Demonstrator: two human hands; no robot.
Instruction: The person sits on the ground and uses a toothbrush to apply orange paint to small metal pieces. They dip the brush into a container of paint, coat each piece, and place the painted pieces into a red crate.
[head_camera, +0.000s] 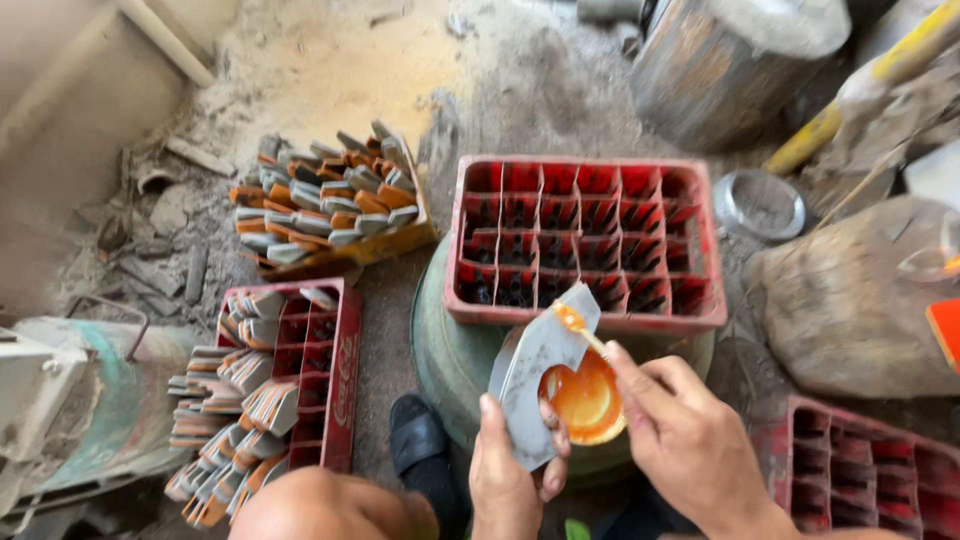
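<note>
- Left hand (508, 470) clamped round grey blade-shaped piece (535, 375), over orange paint bowl (588, 402).
- Right hand (685, 440) pinching paint stick (583, 333): drips likely beyond tip.
- Red crate (585, 243) behind, on drum edge: risks splashes.

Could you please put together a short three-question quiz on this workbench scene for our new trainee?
1. True or false: the left hand holds a grey metal piece.
2. What colour is the liquid in the small bowl?
3. The divided red crate straight ahead is: A) packed with grey pieces, B) free of grey pieces, C) upside down.

Key: 1 true. 2 orange. 3 B; the right hand holds a thin stick with an orange tip against the piece.
</note>
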